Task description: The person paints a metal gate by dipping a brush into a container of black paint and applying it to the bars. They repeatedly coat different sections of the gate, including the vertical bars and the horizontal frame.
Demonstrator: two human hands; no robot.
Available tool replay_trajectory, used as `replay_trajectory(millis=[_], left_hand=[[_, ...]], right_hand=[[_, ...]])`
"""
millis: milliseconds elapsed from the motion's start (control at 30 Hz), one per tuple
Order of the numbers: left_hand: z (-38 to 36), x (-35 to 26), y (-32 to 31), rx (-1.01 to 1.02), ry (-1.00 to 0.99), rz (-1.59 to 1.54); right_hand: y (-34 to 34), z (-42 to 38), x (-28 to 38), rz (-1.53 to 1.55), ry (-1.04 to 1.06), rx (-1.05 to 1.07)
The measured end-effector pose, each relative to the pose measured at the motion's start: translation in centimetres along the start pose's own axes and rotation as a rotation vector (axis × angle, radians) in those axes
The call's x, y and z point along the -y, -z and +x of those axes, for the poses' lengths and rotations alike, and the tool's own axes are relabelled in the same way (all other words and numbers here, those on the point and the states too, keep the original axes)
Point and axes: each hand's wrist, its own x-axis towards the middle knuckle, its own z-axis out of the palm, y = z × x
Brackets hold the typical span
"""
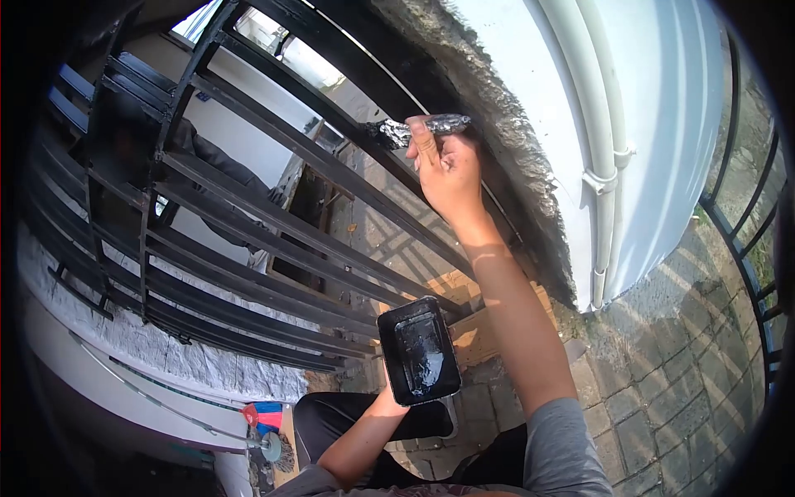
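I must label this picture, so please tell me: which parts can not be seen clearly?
- Left hand: head view, mostly hidden behind the black paint tray.
- Brush handle: wrapped in foil; the right hand covers its middle.
- Person behind the gate bars: dark, blurred.

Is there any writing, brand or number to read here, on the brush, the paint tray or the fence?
None can be read.
Paintbrush in the right hand: foil-wrapped handle, no print.
Black paint tray held by the left hand: no label shows.
Black metal fence and white pillar: no sign.
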Motion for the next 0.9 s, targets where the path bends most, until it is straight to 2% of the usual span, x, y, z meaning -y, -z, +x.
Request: replay_trajectory(millis=[67,100,200,233,267,333,367,400,467,500,533,600,633,667,733,800,833,867,900], left_hand=[[-0.1,0.6,2.4,-0.015,-0.024,0.082],[0.0,1.1,4.1,-0.028,-0.047,0.149],[-0.1,1.2,1.5,-0.025,-0.011,-0.066],[0.0,1.1,2.4,-0.082,-0.023,-0.066],[-0.3,1.0,2.7,-0.099,-0.028,-0.061],[-0.8,0.9,2.9,-0.092,-0.031,-0.042],[-0.7,1.0,3.1,-0.064,-0.025,-0.048],[-0.6,1.1,3.3,-0.036,-0.018,-0.054],[-0.1,1.6,4.5,-0.001,0.007,-0.110],[0.2,1.8,4.7,0.008,0.021,-0.137],[0.5,2.1,4.9,0.017,0.035,-0.164],[0.2,2.7,5.0,-0.097,0.000,-0.085],[0.4,2.4,4.9,-0.097,0.037,-0.156],[0.4,2.2,4.6,-0.038,0.035,-0.172],[0.1,2.0,2.7,0.080,0.046,-0.212],[0.1,2.3,5.3,-0.023,0.046,-0.213],[-0.2,2.1,5.0,-0.036,0.036,-0.181],[-0.6,2.2,5.0,-0.042,0.023,-0.151],[-0.6,2.0,5.5,-0.037,0.027,-0.201]], right_hand=[[-0.8,1.0,1.9,-0.128,-0.051,0.004],[-2.3,2.0,2.7,0.005,0.028,0.014],[-6.1,4.4,3.4,0.260,0.253,0.048],[-5.7,4.7,3.6,0.202,0.232,0.029],[-4.1,4.9,3.0,0.091,0.067,0.086],[-1.6,3.6,4.9,-0.201,-0.089,0.097],[-1.3,2.9,4.1,-0.265,0.040,0.065],[-2.3,2.3,3.9,-0.045,0.158,-0.007],[-3.0,1.7,3.5,-0.036,0.319,-0.010],[-3.9,2.0,3.7,0.070,0.355,-0.007],[-3.9,2.2,3.8,0.081,0.330,0.003],[-4.0,2.8,4.0,0.106,0.281,0.027],[-2.9,2.8,4.0,-0.033,0.264,0.020],[-1.8,2.1,4.2,-0.207,0.172,0.025],[-0.7,-0.4,3.3,-0.219,0.124,-0.085],[-0.5,-3.1,-0.7,-0.124,0.248,-0.217],[0.0,-4.2,-1.7,-0.143,0.255,-0.179],[0.5,-4.3,-2.8,-0.289,0.367,-0.178],[1.2,-4.2,-3.5,-0.307,0.188,-0.159]])
